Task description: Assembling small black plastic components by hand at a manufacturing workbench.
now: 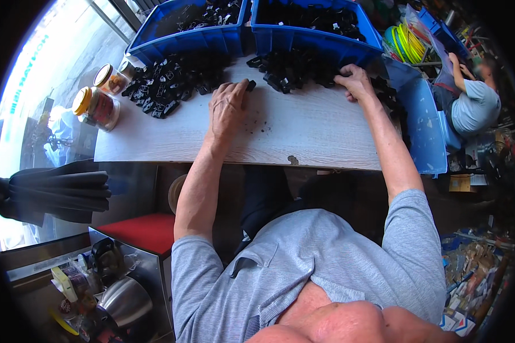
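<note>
My left hand (pixel 228 108) is closed over the middle of the pale wooden table (pixel 183 140), with a small black plastic part (pixel 250 85) between thumb and fingers. At the right end of the right-hand pile of black parts (pixel 289 71), my right hand (pixel 357 84) has its fingers bent and drawn together. What they hold, if anything, is hidden. A second pile of black parts (pixel 169 83), some with thin metal wire, spreads to the left of my left hand.
Two blue bins (pixel 189 41) (pixel 315 43) of black parts line the far edge. Lidded jars (pixel 100 111) stand at the left. A blue container (pixel 423 123) adjoins the table's right side. Further right, another person (pixel 475 106) sits near a yellow-green coil (pixel 407 44).
</note>
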The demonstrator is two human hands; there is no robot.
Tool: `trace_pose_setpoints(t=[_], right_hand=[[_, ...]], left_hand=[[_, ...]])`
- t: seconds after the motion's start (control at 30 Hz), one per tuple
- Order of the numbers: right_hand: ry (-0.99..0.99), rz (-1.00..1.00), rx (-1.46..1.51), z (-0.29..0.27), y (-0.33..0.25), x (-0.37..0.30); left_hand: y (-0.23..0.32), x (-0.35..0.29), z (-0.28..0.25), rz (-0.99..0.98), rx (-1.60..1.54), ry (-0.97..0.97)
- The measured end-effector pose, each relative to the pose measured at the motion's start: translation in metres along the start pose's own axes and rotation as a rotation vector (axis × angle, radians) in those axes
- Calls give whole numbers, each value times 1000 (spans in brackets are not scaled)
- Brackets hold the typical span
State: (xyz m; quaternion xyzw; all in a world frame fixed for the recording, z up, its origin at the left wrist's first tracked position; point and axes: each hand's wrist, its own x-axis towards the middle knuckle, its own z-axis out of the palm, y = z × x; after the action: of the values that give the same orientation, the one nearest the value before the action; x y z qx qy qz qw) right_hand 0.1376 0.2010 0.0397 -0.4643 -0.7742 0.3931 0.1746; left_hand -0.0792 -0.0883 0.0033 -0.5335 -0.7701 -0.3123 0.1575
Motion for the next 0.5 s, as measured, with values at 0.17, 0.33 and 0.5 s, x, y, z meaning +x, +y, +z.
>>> trace_pose_setpoints(t=[0.17,0.33,0.5], right_hand=[[-18,26,10,-6,4,-14],[-52,101,43,-14,10,-49],[-169,80,34,-1,-5,-96]], left_hand=[[-4,-2,-6,-38,-66,73],[10,-11,-3,-55,-301,135],[79,-11,15,51,-476,80]])
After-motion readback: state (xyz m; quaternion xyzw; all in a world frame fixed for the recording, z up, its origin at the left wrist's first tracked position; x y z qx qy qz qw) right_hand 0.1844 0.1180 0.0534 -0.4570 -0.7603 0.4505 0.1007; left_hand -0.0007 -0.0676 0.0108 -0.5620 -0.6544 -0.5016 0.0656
